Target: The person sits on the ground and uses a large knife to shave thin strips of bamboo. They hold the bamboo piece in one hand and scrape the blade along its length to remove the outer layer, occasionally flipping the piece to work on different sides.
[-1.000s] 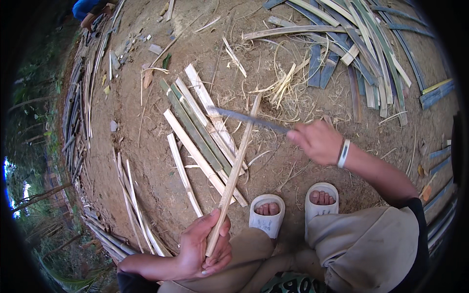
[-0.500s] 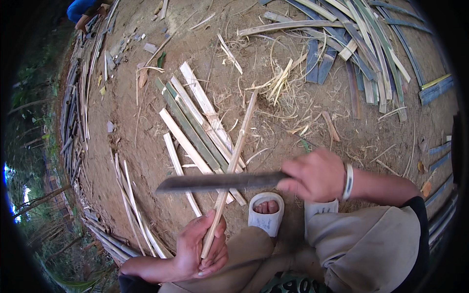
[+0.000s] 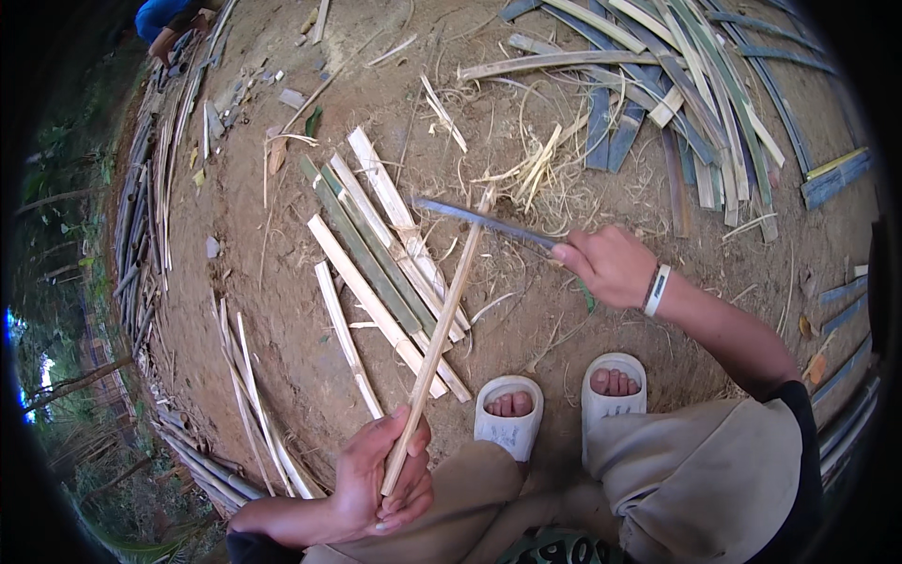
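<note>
My left hand [image 3: 383,475] is closed round the lower end of a narrow split bamboo strip [image 3: 442,329], which slants up and away from me. My right hand [image 3: 606,266] grips a long dark-bladed knife [image 3: 489,222]; its handle is hidden in my fingers. Near the far end of the strip the blade crosses it, edge-on to my view. Beyond and left of the held strip, several split bamboo pieces [image 3: 376,263] lie side by side on the ground, some pale and some with green skin.
Curly shavings [image 3: 536,169] litter the dirt ground ahead. A large heap of bamboo slats [image 3: 695,94] lies at the far right. Long thin strips [image 3: 258,404] and poles [image 3: 141,216] line the left. My sandalled feet [image 3: 508,414] are below. Another person [image 3: 164,23] is at the far left.
The knife has moved away from me along the strip, from its middle to near its far end. My left hand and the strip stay nearly in place.
</note>
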{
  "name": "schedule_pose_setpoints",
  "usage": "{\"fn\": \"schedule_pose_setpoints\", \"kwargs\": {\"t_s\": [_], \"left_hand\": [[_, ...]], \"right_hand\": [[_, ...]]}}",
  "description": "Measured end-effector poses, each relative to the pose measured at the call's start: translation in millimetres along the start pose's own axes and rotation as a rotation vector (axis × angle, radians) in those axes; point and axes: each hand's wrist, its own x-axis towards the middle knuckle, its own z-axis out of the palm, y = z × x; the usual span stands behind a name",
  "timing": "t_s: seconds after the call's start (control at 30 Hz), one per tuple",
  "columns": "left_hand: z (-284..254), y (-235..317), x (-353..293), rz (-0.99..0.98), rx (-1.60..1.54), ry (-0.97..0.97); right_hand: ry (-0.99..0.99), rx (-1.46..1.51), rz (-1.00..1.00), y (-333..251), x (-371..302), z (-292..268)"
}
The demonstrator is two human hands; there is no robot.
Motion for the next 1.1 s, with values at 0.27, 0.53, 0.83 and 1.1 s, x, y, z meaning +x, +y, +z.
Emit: {"fn": "schedule_pose_setpoints", "kwargs": {"t_s": [0.27, 0.53, 0.83, 1.1], "left_hand": [[-2, 1, -1, 0.007, 0.016, 0.001], [4, 2, -2, 0.000, 0.263, 0.105], [8, -9, 1, 0.004, 0.687, 0.152], [16, -10, 0, 0.002, 0.647, 0.127]], "right_hand": [[0.014, -0.042, 0.098, 8, 1, 2], [-0.126, 0.048, -0.056, -24, -17, -13], [-0.212, -0.001, -0.348, -73, -45, -27], [-0.166, -0.021, -0.254, -63, -39, -22]]}}
